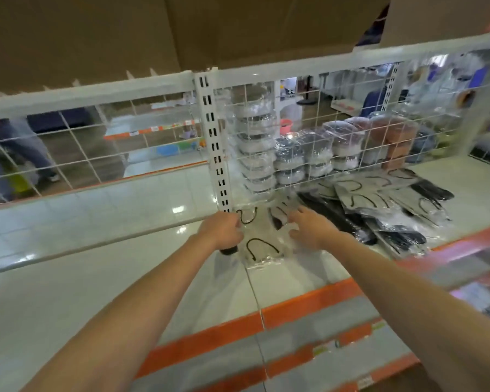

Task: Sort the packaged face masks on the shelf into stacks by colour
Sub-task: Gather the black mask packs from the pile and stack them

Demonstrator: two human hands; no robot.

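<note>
A stack of clear-packaged white face masks with black ear loops [262, 247] lies on the white shelf [125, 278] by the upright post. My left hand [224, 230] grips the stack's left edge, fingers curled over it. On the stack's right side rests my right hand [309, 226], its fingers spread and fairly straight. To the right lies a loose heap of packaged masks: white ones [379, 199] on top and black ones [402, 237] toward the front.
A white wire grid [337, 131] backs the shelf, with a slotted upright post [217, 154]. Behind the grid stand stacks of wrapped items [297, 157]. The shelf's front edge is orange [309, 301]. Cardboard boxes [125, 32] sit on the shelf above.
</note>
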